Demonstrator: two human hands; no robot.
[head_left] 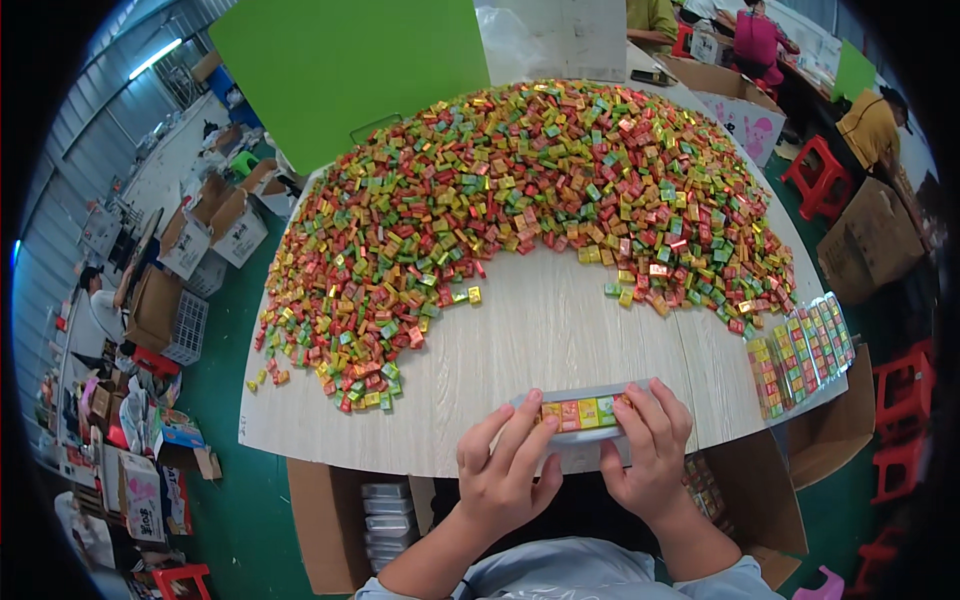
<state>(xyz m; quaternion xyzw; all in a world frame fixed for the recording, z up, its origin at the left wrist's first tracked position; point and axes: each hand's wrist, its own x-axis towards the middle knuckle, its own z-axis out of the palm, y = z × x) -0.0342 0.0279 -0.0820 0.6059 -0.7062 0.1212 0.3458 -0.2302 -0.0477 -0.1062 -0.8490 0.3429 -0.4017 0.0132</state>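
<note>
Near the table's front edge, a small clear plastic tray (583,436) sits between my two hands. In it lies a row of small foil-wrapped sweets (581,412), in orange, red, yellow and green. My left hand (503,462) grips the tray's left end, its fingertips at the end of the row. The right end is in the grip of my right hand (652,447), with fingers over the sweets there and the thumb below the tray. My fingers hide both ends of the row.
A large curved heap of wrapped sweets (540,170) covers the table's far half. Filled clear packs (800,350) stand at the right edge. Below the table are stacked plastic trays (388,522) in a cardboard box (325,520). A green board (345,75) rises behind the heap.
</note>
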